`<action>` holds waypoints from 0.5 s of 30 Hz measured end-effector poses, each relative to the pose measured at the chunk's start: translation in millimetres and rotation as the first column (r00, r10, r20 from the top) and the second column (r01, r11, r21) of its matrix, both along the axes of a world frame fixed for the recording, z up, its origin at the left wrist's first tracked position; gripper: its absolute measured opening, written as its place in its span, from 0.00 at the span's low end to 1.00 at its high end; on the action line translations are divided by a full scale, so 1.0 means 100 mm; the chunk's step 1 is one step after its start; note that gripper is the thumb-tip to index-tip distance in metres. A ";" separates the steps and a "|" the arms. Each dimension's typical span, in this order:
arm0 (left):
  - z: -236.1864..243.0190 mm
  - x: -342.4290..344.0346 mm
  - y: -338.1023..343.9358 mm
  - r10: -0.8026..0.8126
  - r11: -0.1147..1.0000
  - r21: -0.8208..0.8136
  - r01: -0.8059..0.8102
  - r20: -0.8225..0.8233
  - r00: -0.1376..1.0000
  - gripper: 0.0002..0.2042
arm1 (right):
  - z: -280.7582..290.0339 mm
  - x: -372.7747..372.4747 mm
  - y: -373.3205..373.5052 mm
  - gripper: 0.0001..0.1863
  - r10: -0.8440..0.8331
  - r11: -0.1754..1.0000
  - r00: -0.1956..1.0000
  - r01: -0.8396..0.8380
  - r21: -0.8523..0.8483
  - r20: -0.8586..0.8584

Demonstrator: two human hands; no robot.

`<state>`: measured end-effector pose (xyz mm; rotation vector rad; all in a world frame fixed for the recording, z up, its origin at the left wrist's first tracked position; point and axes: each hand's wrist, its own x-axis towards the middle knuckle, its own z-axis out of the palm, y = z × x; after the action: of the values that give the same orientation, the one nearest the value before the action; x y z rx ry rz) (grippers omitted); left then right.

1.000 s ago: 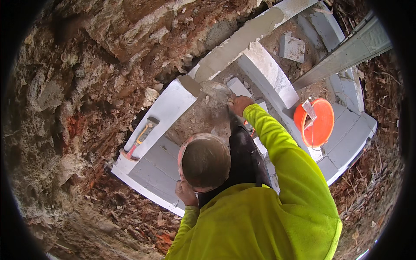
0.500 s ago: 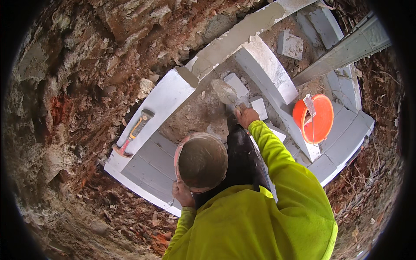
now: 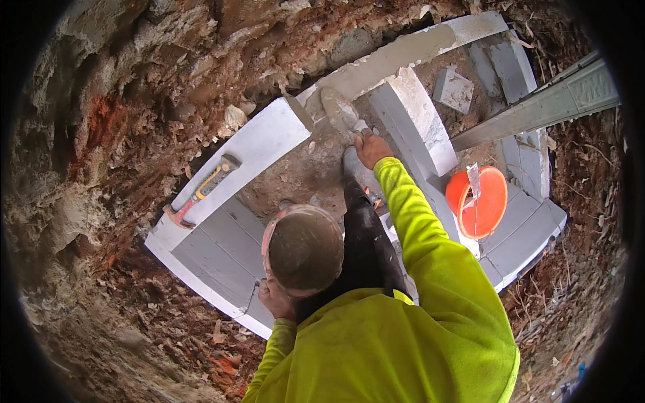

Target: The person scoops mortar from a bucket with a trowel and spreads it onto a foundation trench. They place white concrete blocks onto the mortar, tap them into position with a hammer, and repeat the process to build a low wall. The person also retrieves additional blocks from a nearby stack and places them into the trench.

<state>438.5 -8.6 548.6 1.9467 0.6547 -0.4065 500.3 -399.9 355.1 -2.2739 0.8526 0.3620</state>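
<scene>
My right hand (image 3: 371, 148) grips the handle of a mortar-smeared trowel (image 3: 338, 109). Its blade lies over the inner edge of the curved block wall, by the near end of a grey mortar bed (image 3: 383, 64). Beside that spot a white block (image 3: 265, 144) sits on the wall, its end face towards the mortar. My left hand (image 3: 275, 299) is closed on the side of a bucket (image 3: 267, 258) held against my body, with grey mortar (image 3: 306, 252) inside. A claw hammer (image 3: 201, 191) with a yellow-and-black grip rests on the wall top at the left.
An orange bucket (image 3: 490, 201) with a flat tool in it stands to the right of a white dividing wall (image 3: 423, 121). A long metal beam (image 3: 537, 101) slants in from the upper right. One loose block (image 3: 453, 89) lies on the dirt. Rough earth (image 3: 121, 134) surrounds the walls.
My right hand has carried the trowel forward and left, from over the loose blocks inside to the wall's mortar bed. The left hand still holds the bucket. The whole view has shifted slightly.
</scene>
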 end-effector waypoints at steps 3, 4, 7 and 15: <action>0.00 -0.02 -0.08 0.105 0.993 -0.053 -0.109 -0.081 0.991 0.19 | -0.23 0.52 -0.11 0.28 0.401 0.915 0.897 -0.401 0.036 -0.187; 0.01 -0.02 -0.10 0.083 0.996 -0.011 -0.084 -0.066 0.994 0.19 | -0.28 0.55 -0.16 0.29 0.397 0.918 0.886 -0.385 0.097 -0.240; 0.08 -0.02 -0.13 0.040 0.999 -0.004 -0.040 -0.031 0.999 0.19 | -0.29 0.33 -0.26 0.29 0.311 0.951 0.879 -0.284 0.126 -0.363; 0.29 0.07 -0.23 0.161 0.971 -0.177 -0.162 -0.022 0.987 0.17 | 1.11 -0.90 -0.28 0.20 0.086 0.988 0.995 -0.080 0.132 -0.046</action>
<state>445.8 -31.1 577.8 1.7098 0.7501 -0.3585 410.4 -428.0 465.6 -2.1913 0.7391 0.5010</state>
